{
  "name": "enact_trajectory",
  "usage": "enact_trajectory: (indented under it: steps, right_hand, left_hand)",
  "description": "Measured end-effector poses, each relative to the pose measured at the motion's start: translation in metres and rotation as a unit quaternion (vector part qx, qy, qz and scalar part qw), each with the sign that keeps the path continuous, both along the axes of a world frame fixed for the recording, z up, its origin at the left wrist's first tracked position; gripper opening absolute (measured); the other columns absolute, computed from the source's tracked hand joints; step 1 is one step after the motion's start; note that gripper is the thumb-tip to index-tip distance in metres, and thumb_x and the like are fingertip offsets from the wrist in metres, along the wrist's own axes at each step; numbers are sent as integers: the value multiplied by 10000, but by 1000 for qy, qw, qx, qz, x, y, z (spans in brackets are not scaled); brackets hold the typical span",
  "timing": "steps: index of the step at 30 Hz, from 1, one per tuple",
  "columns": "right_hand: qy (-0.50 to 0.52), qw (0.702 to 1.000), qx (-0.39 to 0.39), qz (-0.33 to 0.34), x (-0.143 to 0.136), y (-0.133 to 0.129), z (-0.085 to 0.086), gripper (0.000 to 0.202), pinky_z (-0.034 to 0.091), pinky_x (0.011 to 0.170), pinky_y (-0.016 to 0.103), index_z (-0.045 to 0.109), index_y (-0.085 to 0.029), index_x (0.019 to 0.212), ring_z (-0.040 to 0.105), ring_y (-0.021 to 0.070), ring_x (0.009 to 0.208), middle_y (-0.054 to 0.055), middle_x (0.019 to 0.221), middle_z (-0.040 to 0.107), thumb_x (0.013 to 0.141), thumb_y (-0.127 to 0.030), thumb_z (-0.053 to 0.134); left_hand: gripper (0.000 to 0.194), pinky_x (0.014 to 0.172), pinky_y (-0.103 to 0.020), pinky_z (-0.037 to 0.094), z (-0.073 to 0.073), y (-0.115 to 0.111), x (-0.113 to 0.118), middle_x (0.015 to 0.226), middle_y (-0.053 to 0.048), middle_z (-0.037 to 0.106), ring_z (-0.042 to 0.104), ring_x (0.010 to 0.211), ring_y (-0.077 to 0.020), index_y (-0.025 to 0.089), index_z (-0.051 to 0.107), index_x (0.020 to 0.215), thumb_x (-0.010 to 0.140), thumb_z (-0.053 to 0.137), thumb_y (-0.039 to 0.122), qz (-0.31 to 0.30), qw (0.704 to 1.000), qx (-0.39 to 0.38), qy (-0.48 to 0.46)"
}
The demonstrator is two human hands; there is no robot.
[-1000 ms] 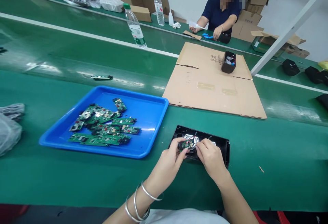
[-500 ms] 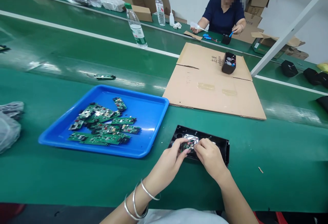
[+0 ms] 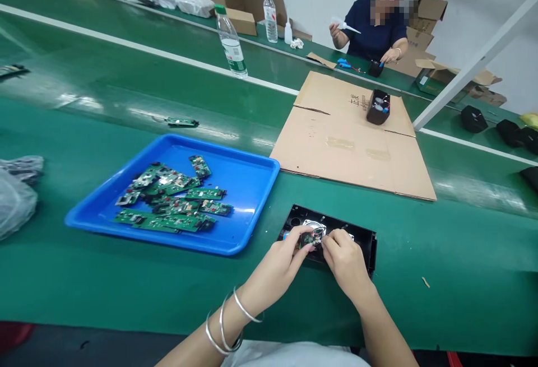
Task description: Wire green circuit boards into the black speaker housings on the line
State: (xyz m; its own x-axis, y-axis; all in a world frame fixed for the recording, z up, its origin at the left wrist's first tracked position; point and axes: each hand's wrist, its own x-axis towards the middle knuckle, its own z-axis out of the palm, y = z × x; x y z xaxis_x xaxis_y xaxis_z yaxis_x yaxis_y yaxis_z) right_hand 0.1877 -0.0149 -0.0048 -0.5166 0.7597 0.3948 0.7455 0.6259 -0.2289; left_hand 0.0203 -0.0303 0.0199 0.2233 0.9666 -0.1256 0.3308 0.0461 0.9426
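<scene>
Between the thumb and fingers of my left hand [image 3: 286,258] is a small green circuit board [image 3: 310,237], above a black plastic housing [image 3: 357,236]. My right hand [image 3: 344,255] is closed at the board's right edge, its fingertips pinched; what they grip is too small to make out. A round silver part [image 3: 315,225] shows in the housing behind the board. Left of the housing, a blue tray [image 3: 257,210] holds several green circuit boards [image 3: 168,221] in a loose pile.
A cardboard sheet [image 3: 357,165] lies behind the housing, bearing a black box with wires [image 3: 379,107]. A single board [image 3: 181,122] lies behind the tray. Bottles [image 3: 233,53] stand further back. Across the bench a person [image 3: 374,31] holds a white nozzle bottle. Plastic bags [image 3: 19,199] lie at left.
The camera view has shifted slightly. The board in my left hand is tilted a little differently, both hands staying over the housing. The person opposite has raised the white nozzle bottle.
</scene>
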Motion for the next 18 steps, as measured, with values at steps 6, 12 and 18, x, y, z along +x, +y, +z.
enact_trajectory:
  steps: [6, 12, 18]
  right_hand:
    - [0, 1000, 4, 19, -1, 4, 0, 369, 345, 541, 268, 578, -155, 708, 448, 152, 604, 45, 683, 530, 963, -185, 313]
    - [36, 999, -14, -10, 3, 2, -7, 337, 378, 508, 248, 580, -154, 764, 486, 134, 553, 25, 632, 523, 968, -264, 336]
    - [102, 984, -149, 4, 9, 5, 0, 290, 464, 560, 260, 562, -158, 1061, 559, 149, 618, 36, 734, 577, 954, -350, 372]
  left_hand:
    - [282, 791, -339, 522, 0, -2, 1, 1007, -62, 697, 666, 941, -225, 216, 462, 1137, 877, 369, 272, -16, 1000, 21, 12]
    - [280, 777, -319, 511, 0, 1, -5, 969, -60, 699, 670, 900, -206, 213, 464, 1129, 887, 327, 248, -59, 997, 26, 33]
    - [255, 778, -307, 501, -3, 1, -10, 864, -27, 696, 665, 833, -179, 216, 478, 1104, 886, 348, 236, -77, 997, 31, -10]
